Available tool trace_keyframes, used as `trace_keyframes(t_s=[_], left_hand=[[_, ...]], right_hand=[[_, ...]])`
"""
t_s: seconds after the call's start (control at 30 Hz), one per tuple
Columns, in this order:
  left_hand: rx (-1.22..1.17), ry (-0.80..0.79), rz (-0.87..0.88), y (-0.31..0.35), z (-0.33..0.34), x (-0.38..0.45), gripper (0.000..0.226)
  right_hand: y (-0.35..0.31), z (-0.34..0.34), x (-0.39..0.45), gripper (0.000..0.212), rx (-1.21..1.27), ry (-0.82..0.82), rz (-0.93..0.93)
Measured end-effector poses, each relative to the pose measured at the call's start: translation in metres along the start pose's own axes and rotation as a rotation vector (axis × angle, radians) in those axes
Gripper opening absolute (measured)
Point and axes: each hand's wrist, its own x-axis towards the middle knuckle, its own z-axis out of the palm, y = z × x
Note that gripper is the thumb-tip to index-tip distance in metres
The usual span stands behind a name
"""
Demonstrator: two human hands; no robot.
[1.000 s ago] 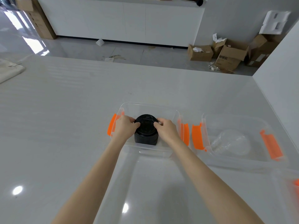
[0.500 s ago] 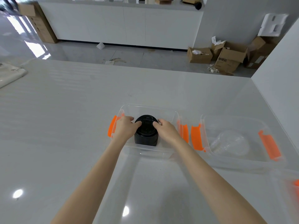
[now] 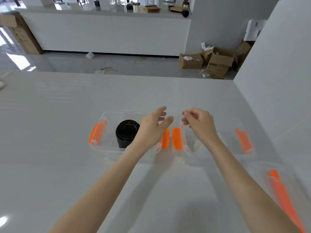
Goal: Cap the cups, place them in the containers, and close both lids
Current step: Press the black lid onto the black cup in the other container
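Observation:
A black cup (image 3: 125, 134) with a black cap on it stands upright inside the left clear container (image 3: 101, 132), which has orange latches at both ends. My left hand (image 3: 152, 127) hovers open over that container's right end, empty. My right hand (image 3: 198, 125) hangs above the left part of the right clear container (image 3: 242, 140), fingers loosely curled and apart, holding nothing. My right hand and wrist hide most of that container's inside, and motion blur smears the rest.
A clear lid (image 3: 168, 190) lies flat on the white table in front of the containers, between my forearms. Another clear lid with an orange latch (image 3: 282, 195) lies at the near right. A white wall (image 3: 277, 81) borders the table on the right.
Both hands have let go of the black cup's cap, lifted and moved right. The view has tilted up and shifted.

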Motion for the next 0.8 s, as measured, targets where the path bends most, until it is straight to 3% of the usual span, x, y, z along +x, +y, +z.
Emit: trace_keyframes(t_s=[0.17,0.3,0.4,0.53,0.8], left_hand=[[-0.008,-0.098,-0.01,0.022,0.048,0.001,0.039],[0.012,-0.146,-0.099,0.026,0.085,0.012,0.039],[0.101,-0.194,-0.125,0.023,0.113,0.028,0.017],[0.258,-0.256,-0.213,0.014,0.138,0.045,0.043],[0.462,-0.262,-0.253,0.003,0.165,0.058,0.041]], right_hand=[[0.034,-0.052,0.008,0.015,-0.122,0.106,0.076],[0.06,-0.082,0.012,0.024,-0.32,0.044,0.145],[0.081,-0.092,0.019,0.034,-0.4,-0.027,0.23],[0.099,-0.095,0.023,0.045,-0.533,-0.145,0.309],[0.118,-0.088,0.026,0.031,-0.511,-0.196,0.295]])
